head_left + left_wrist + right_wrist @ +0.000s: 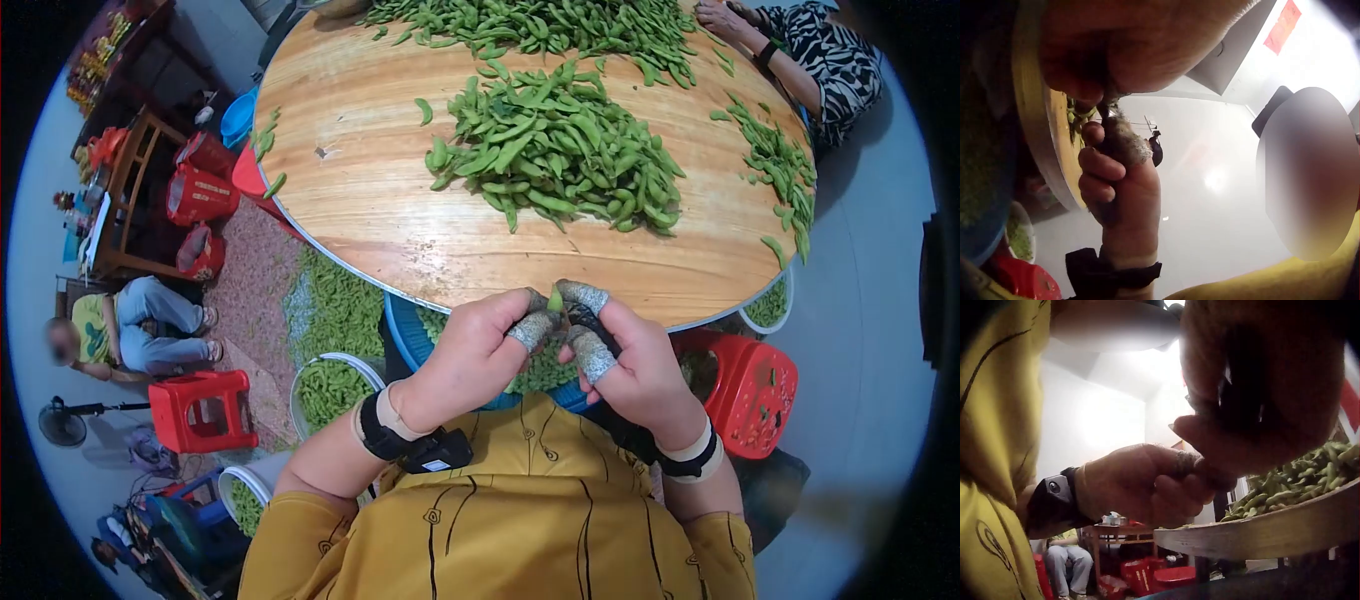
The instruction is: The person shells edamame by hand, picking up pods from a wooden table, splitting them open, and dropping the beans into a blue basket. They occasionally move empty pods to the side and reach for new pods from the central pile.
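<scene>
In the head view a green soybean pod (556, 298) stands between the two hands, just off the table's near edge. My left hand (465, 350) pinches it between thumb and index finger. Curled close against its other side, my right hand (640, 365) also grips at the pod with thumb and index finger. Grey wraps (594, 356) cover the thumbs and index fingers of both hands. Below them is a blue basin (403, 330) with pale green beans, partly hidden by hands and forearms. The wrist views show the fingertips meeting, with the pod hidden in shadow.
A heap of pods (565, 150) lies on the round wooden table (350, 215), with more behind and at right. White buckets (372, 372) of pods stand at left, red stools (200, 410) at both sides. Another person's hand (725, 22) is at the far right; someone sits at left.
</scene>
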